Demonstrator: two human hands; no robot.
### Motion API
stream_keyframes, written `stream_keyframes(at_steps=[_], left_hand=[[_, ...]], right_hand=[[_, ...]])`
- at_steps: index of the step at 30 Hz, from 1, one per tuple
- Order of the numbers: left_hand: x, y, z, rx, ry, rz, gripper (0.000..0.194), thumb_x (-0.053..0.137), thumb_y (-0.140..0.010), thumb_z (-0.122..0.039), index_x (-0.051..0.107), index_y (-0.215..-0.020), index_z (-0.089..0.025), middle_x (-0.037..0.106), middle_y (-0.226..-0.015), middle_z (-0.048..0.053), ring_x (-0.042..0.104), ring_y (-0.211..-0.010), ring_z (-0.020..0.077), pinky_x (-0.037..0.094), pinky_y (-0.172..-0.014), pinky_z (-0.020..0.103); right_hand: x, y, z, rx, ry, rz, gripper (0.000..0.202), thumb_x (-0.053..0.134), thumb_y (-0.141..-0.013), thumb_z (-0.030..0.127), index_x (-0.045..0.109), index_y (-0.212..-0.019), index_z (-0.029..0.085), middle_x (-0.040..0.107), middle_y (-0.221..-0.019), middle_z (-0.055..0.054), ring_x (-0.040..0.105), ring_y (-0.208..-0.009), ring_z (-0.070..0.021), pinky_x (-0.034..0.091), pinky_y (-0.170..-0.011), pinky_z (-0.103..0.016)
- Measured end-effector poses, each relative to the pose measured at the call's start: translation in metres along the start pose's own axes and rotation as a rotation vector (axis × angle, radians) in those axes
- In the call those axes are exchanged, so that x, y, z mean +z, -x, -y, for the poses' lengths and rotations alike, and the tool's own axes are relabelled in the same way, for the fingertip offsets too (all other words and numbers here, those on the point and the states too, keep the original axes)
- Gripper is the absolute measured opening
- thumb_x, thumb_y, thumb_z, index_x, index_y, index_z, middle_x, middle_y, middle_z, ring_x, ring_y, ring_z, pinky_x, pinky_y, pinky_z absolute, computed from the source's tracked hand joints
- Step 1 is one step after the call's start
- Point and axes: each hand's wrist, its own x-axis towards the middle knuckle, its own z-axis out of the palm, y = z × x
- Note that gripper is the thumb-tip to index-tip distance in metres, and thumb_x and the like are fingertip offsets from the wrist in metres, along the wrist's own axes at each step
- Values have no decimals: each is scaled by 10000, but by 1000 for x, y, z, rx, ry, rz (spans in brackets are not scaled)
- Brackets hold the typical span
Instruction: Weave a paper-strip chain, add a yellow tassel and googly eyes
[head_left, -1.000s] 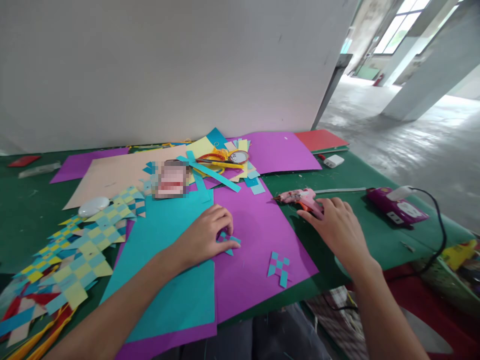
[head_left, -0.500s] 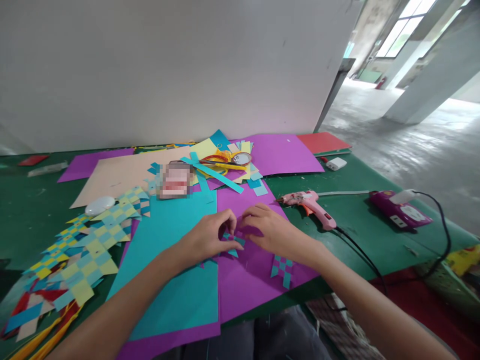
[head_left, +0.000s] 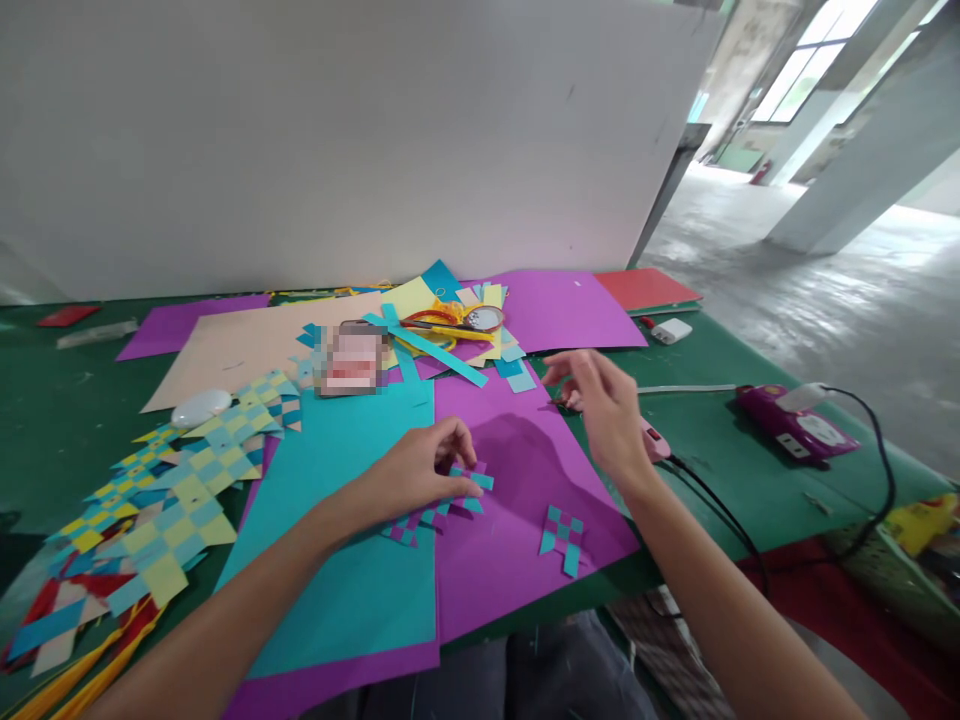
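My left hand (head_left: 420,468) pinches a woven purple and teal paper strip (head_left: 474,480) where the teal sheet (head_left: 337,580) meets the purple sheet (head_left: 495,580). Part of the strip runs under the hand. My right hand (head_left: 596,400) is raised over the pink glue gun (head_left: 655,436) with its fingers apart; it hides most of the gun, and nothing shows in it. A small woven purple and teal piece (head_left: 562,535) lies on the purple sheet below my right hand.
Woven yellow and blue strips (head_left: 176,520) pile up at left beside a white oval object (head_left: 201,409). Scissors and yellow cord (head_left: 442,322) lie at the back. A purple power strip (head_left: 799,420) with black cable sits at right.
My right hand has left the woven strip and moved up and right over the glue gun. My left hand stays at the strip, more of which now shows.
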Motion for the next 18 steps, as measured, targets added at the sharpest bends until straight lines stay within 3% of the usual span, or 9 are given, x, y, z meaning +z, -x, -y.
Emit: stream_keyframes(at_steps=[3,6,11,14,18], left_hand=[[-2,1,-3,-23,63,7,263,728,-716,-314,520,-826,-196,606,-821,3,594,-749,154,478,-670,288],[-4,2,-7,-46,145,11,282,729,-716,-329,503,-817,-195,601,-805,3,601,-761,160,482,-676,287],[-4,3,-12,-33,253,-33,296,729,-721,-310,469,-800,-193,603,-808,5,596,-741,146,489,-673,286],[-4,2,-12,13,279,-105,313,736,-725,-300,448,-791,-198,583,-782,-11,574,-719,126,486,-667,267],[-4,1,-11,49,259,-201,318,736,-725,-309,446,-792,-199,559,-764,-24,555,-696,116,482,-650,252]], right_hand=[[9,7,1,-68,86,186,304,478,-921,393,672,-843,172,670,-801,-32,576,-715,-129,425,-645,-246],[14,10,1,-91,125,278,254,507,-911,359,672,-847,176,676,-837,-36,576,-736,-133,418,-663,-252],[15,12,2,1,116,495,172,541,-879,293,661,-843,174,672,-802,-22,577,-715,-133,413,-647,-256],[16,14,3,81,43,683,204,525,-886,326,651,-854,169,664,-815,-19,568,-715,-128,417,-654,-256],[21,18,5,151,-51,831,227,586,-846,380,638,-853,159,634,-791,-9,533,-681,-111,408,-629,-242]])
